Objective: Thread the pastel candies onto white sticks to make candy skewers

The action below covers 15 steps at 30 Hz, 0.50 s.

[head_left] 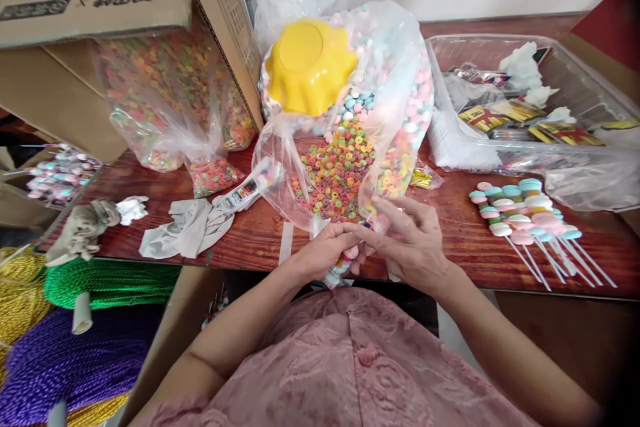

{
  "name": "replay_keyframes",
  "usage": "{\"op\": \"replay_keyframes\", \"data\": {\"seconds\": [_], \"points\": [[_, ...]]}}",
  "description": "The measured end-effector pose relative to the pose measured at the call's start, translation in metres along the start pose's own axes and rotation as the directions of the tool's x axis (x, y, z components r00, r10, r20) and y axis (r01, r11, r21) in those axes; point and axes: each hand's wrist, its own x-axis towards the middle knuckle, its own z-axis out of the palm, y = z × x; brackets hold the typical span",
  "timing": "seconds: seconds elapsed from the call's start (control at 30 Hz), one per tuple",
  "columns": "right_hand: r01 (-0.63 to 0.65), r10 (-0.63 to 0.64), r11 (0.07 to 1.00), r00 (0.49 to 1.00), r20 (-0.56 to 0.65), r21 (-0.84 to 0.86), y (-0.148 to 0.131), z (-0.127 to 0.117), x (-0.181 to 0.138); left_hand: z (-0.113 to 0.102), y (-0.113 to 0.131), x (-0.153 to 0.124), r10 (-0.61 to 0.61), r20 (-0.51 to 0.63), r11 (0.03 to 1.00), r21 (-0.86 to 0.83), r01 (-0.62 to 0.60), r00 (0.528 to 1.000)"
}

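Close to the table's front edge, my left hand (327,250) is closed around a candy skewer (343,265) of pink, blue and white pieces, which looks wrapped in clear plastic. My right hand (413,240) meets it from the other side, thumb and fingers bent onto the same skewer's top end; some fingers are raised. Part of the skewer is hidden by both hands. Just beyond them lies an open clear bag (280,193) with small ring-shaped candies (337,173) and pastel candies (413,90). On the bag rests an upturned yellow bowl (313,67).
Finished-looking candy skewers (530,213) lie at the right, below a clear plastic bin (530,140) of packets. Left stand a cardboard box (233,47), bagged ring candies (215,173) and a pale crumpled cloth (187,230). Green cord (115,283) and purple cord (85,353) sit lower left.
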Motion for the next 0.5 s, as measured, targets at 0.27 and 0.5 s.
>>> {"op": "replay_keyframes", "data": {"seconds": [0.27, 0.5], "points": [[0.207, -0.212, 0.975, 0.976, 0.058, 0.080, -0.009, -0.006, -0.003, -0.012, 0.011, -0.012, -0.234, 0.274, 0.958, 0.228, 0.173, 0.933], [-0.303, 0.273, 0.947, 0.934, 0.231, 0.110, -0.039, 0.012, -0.027, -0.004, 0.006, -0.025, -0.048, 0.227, 0.476, 0.861, -0.178, 0.973]]}}
